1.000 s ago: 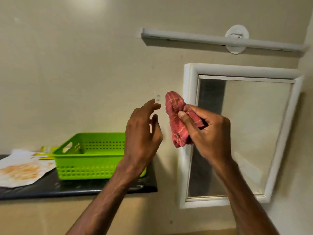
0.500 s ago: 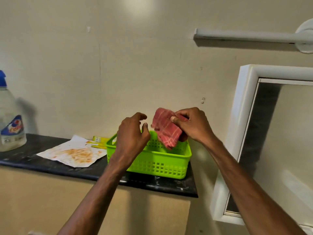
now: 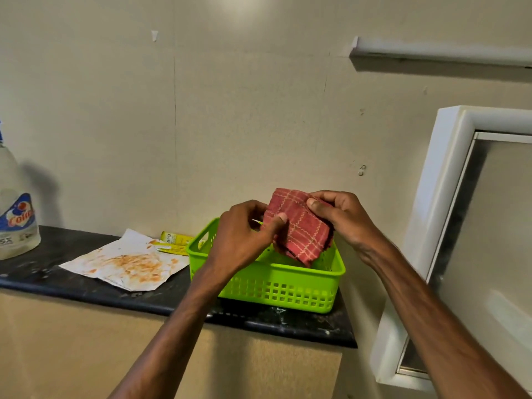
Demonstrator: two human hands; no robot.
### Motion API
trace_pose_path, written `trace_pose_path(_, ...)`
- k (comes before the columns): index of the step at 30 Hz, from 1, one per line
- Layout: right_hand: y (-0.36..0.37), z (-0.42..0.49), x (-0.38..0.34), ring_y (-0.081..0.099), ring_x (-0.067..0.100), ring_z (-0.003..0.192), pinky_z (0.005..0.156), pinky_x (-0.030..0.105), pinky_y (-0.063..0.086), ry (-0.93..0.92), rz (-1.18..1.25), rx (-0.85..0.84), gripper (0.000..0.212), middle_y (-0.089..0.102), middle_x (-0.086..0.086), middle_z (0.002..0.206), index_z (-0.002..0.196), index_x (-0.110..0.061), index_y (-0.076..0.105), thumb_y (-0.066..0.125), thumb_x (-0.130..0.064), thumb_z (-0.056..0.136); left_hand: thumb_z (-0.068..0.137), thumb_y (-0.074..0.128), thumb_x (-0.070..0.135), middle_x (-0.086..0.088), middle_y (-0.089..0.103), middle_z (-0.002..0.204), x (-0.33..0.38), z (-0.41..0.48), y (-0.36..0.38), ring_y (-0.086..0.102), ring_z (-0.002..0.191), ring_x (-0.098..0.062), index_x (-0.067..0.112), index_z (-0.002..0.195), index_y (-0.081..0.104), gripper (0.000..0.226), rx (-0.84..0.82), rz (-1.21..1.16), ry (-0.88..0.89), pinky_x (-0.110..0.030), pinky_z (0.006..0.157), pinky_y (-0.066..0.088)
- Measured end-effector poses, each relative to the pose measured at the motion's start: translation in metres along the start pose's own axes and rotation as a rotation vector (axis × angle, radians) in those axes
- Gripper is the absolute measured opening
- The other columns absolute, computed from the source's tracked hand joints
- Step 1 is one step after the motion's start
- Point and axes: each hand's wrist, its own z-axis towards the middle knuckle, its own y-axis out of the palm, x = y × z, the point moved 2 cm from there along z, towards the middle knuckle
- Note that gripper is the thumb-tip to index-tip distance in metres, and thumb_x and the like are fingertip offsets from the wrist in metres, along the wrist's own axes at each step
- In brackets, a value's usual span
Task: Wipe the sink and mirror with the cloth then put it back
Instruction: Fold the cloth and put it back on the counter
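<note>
A red checked cloth (image 3: 299, 228), folded small, hangs just above the green plastic basket (image 3: 276, 286) on the dark shelf. My right hand (image 3: 336, 217) pinches its top right corner. My left hand (image 3: 244, 237) grips its left edge with thumb and fingers. The cloth's lower tip dips behind the basket's front rim; whether it touches the basket I cannot tell. The white-framed mirror (image 3: 495, 234) hangs on the wall to the right of both hands. No sink is in view.
The dark stone shelf (image 3: 86, 286) carries a stained sheet of paper (image 3: 126, 260), a yellow packet (image 3: 174, 240) behind it and a large detergent bottle (image 3: 15, 214) at the far left. A white rail (image 3: 440, 51) runs along the wall above the mirror.
The view has swung left from the mirror to the shelf. My right hand carried the cloth over the basket, and my left hand, open before, has closed on the cloth's left edge.
</note>
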Motion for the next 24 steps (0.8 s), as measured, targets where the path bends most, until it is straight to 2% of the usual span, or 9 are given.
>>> trace_pose_path(3, 0.001, 0.001, -0.003, 0.072, 0.012, 0.083, 0.076, 0.026, 0.058, -0.033, -0.017, 0.03, 0.012, 0.078, 0.005, 0.094, 0.101, -0.015, 0.076, 0.064, -0.014, 0.1, 0.079, 0.071, 0.054, 0.011, 0.072, 0.071, 0.004, 0.006, 0.003, 0.068, 0.061, 0.001, 0.023, 0.077, 0.072, 0.032, 0.049, 0.046, -0.011, -0.025, 0.059, 0.056)
trace_pose_path(7, -0.002, 0.002, 0.005, 0.071, 0.01, 0.086, 0.082, 0.032, 0.055, 0.002, -0.083, 0.021, 0.015, 0.078, 0.0, 0.096, 0.101, -0.022, 0.075, 0.064, -0.012, 0.101, 0.078, 0.071, 0.05, 0.006, 0.069, 0.059, 0.02, 0.016, 0.004, 0.065, 0.056, -0.004, 0.017, 0.068, 0.071, 0.034, 0.099, 0.14, -0.01, -0.023, 0.054, 0.047)
trace_pose_path(10, -0.01, -0.001, 0.006, 0.071, 0.013, 0.106, 0.098, 0.039, 0.056, -0.062, -0.201, 0.034, 0.024, 0.076, 0.001, 0.113, 0.115, -0.024, 0.072, 0.065, -0.008, 0.099, 0.081, 0.07, 0.041, 0.003, 0.069, 0.056, 0.028, 0.028, 0.01, 0.067, 0.053, -0.009, 0.013, 0.065, 0.075, 0.033, 0.022, -0.056, -0.125, -0.02, 0.05, 0.049)
trace_pose_path(13, -0.019, -0.016, -0.009, 0.065, 0.016, 0.124, 0.107, 0.036, 0.052, -0.125, -0.161, -0.077, 0.037, 0.072, 0.004, 0.127, 0.132, -0.016, 0.064, 0.066, -0.005, 0.097, 0.088, 0.071, 0.032, -0.006, 0.067, 0.062, 0.026, 0.043, 0.018, 0.066, 0.054, -0.015, -0.005, 0.077, 0.075, 0.038, -0.073, -0.397, -0.293, -0.022, 0.053, 0.055)
trace_pose_path(16, -0.02, -0.038, -0.019, 0.06, 0.01, 0.131, 0.105, 0.037, 0.051, -0.061, -0.141, -0.197, 0.064, 0.068, -0.004, 0.135, 0.142, -0.027, 0.056, 0.083, -0.031, 0.084, 0.091, 0.069, 0.028, -0.009, 0.061, 0.062, 0.025, 0.049, 0.022, 0.062, 0.047, -0.015, -0.015, 0.087, 0.07, 0.043, -0.102, -0.537, -0.391, -0.024, 0.052, 0.056)
trace_pose_path(18, -0.014, -0.046, -0.02, 0.06, 0.004, 0.129, 0.101, 0.035, 0.053, -0.073, -0.303, -0.14, 0.085, 0.067, -0.01, 0.134, 0.142, -0.036, 0.053, 0.091, -0.047, 0.067, 0.092, 0.067, 0.025, -0.007, 0.061, 0.061, 0.028, 0.048, 0.026, 0.062, 0.046, -0.013, -0.014, 0.088, 0.071, 0.04, -0.129, -0.589, -0.406, -0.022, 0.051, 0.055)
trace_pose_path(19, -0.01, -0.048, -0.02, 0.062, 0.002, 0.125, 0.098, 0.032, 0.055, -0.106, -0.373, -0.076, 0.087, 0.067, -0.011, 0.131, 0.141, -0.036, 0.055, 0.094, -0.046, 0.064, 0.093, 0.067, 0.024, -0.008, 0.062, 0.062, 0.03, 0.046, 0.027, 0.063, 0.047, -0.012, -0.013, 0.088, 0.071, 0.037, -0.144, -0.621, -0.414, -0.022, 0.051, 0.055)
trace_pose_path(22, -0.004, -0.051, -0.027, 0.068, -0.003, 0.108, 0.089, 0.023, 0.058, -0.27, -0.527, 0.096, 0.06, 0.074, -0.014, 0.114, 0.127, -0.031, 0.067, 0.092, -0.025, 0.073, 0.093, 0.068, 0.021, -0.01, 0.068, 0.066, 0.035, 0.04, 0.027, 0.066, 0.048, -0.012, -0.01, 0.087, 0.071, 0.031, -0.179, -0.673, -0.461, -0.022, 0.051, 0.057)
trace_pose_path(24, -0.005, -0.056, -0.032, 0.069, -0.004, 0.101, 0.083, 0.019, 0.055, -0.321, -0.561, 0.116, 0.044, 0.076, -0.016, 0.107, 0.118, -0.029, 0.075, 0.09, -0.022, 0.077, 0.092, 0.068, 0.024, -0.013, 0.071, 0.069, 0.032, 0.035, 0.022, 0.068, 0.05, -0.014, -0.009, 0.088, 0.075, 0.033, -0.206, -0.59, -0.418, -0.026, 0.054, 0.06)
